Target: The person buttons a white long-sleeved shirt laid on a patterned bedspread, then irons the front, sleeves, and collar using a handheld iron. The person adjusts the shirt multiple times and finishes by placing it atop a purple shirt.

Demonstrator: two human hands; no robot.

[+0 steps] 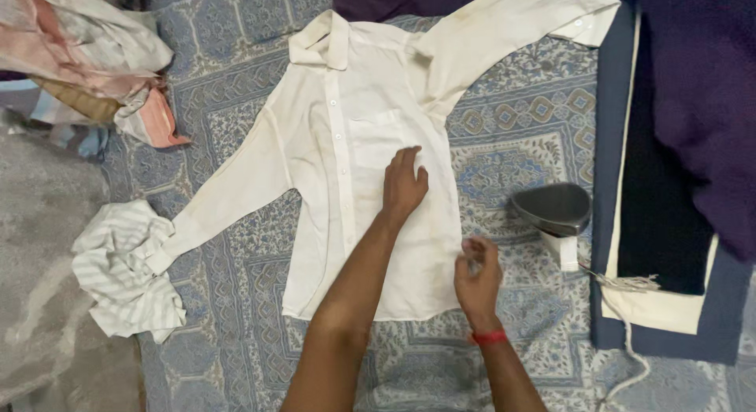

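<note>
A white long-sleeved cotton button-up shirt [354, 144] lies spread beneath the left hand [404, 184], pressed flat and open on its front; the right hand [476, 274] pinches the hem edge alongside.

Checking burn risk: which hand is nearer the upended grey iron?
Right. The right hand pinches the white shirt's edge beside the iron; the left hand lies flat mid-shirt.
</note>
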